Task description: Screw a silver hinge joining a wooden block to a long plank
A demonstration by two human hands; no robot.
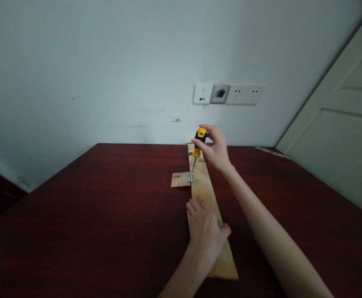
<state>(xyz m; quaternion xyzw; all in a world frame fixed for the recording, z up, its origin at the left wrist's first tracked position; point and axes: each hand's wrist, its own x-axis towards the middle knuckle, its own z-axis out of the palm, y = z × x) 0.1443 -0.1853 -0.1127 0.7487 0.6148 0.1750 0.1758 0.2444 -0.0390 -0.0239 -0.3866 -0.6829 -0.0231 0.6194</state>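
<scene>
A long wooden board [203,181] lies on the dark red table, pointing away from me. At its left edge a metal hinge [190,177] bridges it and a small wooden piece [179,179]. My right hand [214,145] grips the black and yellow handle of a screwdriver [201,136], held steeply with its shaft down. The screwdriver's tip meets the hinge's right leaf; any screw under it is too small to make out. Nearer to me, my left hand [204,223] grasps the board across its width, fingers at the left edge and thumb at the right.
The table [106,207] runs up to a white wall. Wall sockets [245,94] and a switch plate [220,94] sit above its far edge. A thin pale strip [272,152] lies at the far right corner, beside a white panelled door [348,111].
</scene>
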